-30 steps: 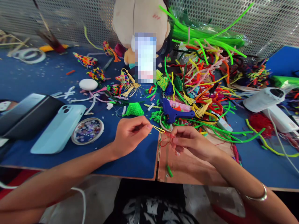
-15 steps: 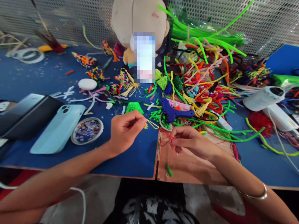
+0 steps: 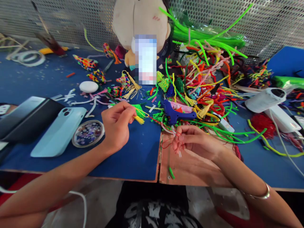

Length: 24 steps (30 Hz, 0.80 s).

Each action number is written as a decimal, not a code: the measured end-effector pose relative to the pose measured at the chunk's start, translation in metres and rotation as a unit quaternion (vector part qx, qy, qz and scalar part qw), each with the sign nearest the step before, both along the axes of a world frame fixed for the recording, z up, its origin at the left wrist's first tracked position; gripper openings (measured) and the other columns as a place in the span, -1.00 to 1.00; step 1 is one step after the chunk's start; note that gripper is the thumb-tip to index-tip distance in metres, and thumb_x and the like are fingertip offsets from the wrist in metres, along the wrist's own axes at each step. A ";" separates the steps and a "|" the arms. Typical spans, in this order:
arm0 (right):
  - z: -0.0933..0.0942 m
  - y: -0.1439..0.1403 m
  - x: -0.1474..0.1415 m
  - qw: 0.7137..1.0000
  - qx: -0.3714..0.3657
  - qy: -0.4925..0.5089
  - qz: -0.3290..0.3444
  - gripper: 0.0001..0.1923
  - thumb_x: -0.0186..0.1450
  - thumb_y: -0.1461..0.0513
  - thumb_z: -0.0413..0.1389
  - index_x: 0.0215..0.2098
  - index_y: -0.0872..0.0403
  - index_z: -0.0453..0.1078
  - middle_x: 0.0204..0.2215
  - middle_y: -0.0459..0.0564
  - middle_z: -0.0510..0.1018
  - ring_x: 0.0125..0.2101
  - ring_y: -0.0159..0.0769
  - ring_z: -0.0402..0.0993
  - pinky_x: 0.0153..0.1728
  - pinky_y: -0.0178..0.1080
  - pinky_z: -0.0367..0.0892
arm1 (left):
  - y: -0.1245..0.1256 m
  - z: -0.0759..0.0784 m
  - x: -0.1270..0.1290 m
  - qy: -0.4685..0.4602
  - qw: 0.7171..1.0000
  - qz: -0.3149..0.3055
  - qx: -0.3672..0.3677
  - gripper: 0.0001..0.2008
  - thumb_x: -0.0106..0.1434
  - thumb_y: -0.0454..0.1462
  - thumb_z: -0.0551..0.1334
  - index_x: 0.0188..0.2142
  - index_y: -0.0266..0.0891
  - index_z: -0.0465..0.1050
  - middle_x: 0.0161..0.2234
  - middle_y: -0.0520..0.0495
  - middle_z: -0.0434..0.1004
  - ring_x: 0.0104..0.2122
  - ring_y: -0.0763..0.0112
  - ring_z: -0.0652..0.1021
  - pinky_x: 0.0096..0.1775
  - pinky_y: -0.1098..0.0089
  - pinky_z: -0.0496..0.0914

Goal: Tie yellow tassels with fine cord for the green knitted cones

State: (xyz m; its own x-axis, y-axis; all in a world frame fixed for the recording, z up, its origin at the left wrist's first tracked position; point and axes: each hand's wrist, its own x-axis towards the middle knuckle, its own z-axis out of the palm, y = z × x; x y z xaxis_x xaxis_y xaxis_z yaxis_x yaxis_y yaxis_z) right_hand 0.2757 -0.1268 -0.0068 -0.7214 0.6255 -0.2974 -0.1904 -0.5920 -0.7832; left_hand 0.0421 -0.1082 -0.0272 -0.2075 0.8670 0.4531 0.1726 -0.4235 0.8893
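My left hand [image 3: 117, 125] pinches the end of a thin yellow cord [image 3: 142, 112], its fingers closed. From the loop of that cord a thin red thread [image 3: 154, 120] runs slantwise to my right hand [image 3: 193, 141], which is closed on it with strands looped round the fingers. Just behind my left hand lies a green fuzzy piece [image 3: 137, 110], partly covered, with a yellow tassel [image 3: 139, 120] beside it. A blue glue gun [image 3: 179, 114] rests on the table beyond my right hand.
A light blue phone case [image 3: 59, 131] and a round dish of beads [image 3: 88, 133] lie left. Tangled pipe cleaners [image 3: 201, 72] are heaped at the back right, near a white cone [image 3: 264, 99] and red yarn [image 3: 263, 125]. A lit, blurred screen [image 3: 146, 60] stands against a plush figure.
My left hand has moved left and slightly up with the yellow cord. My right hand stays near its place. The red thread between them spans a longer stretch.
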 end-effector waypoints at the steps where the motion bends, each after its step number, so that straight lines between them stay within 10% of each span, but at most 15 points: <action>1: 0.000 0.000 0.001 1.000 0.001 0.009 -0.002 -0.91 0.26 0.34 0.12 -0.43 0.16 0.34 -0.44 -0.05 0.58 -0.43 -0.46 0.54 -0.40 -0.41 0.38 | 0.001 0.001 0.000 -0.027 1.000 -0.005 0.002 -0.76 0.20 -0.34 0.12 -0.60 -0.19 0.30 -0.71 0.14 0.12 -0.69 0.65 0.18 -0.59 0.42 0.09; 24: 0.001 0.000 0.002 0.999 -0.031 0.023 0.027 -0.88 0.26 0.31 0.14 -0.39 0.15 0.26 -0.33 0.11 0.64 -0.32 -0.31 0.61 -0.28 -0.31 0.47 | 0.011 0.006 0.000 -0.141 0.989 0.039 -0.001 -0.79 0.03 -0.30 0.30 -0.68 -0.16 0.39 -0.79 0.12 0.09 -0.75 0.63 0.14 -0.62 0.38 0.01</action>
State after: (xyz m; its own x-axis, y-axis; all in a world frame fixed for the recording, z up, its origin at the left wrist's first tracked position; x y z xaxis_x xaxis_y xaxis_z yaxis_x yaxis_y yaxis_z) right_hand 0.2774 -0.1264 -0.0058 -0.7680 0.5659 -0.2999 -0.1920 -0.6501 -0.7352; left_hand 0.0420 -0.0976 -0.0215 -0.3927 0.8437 0.3659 -0.0505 -0.4171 0.9075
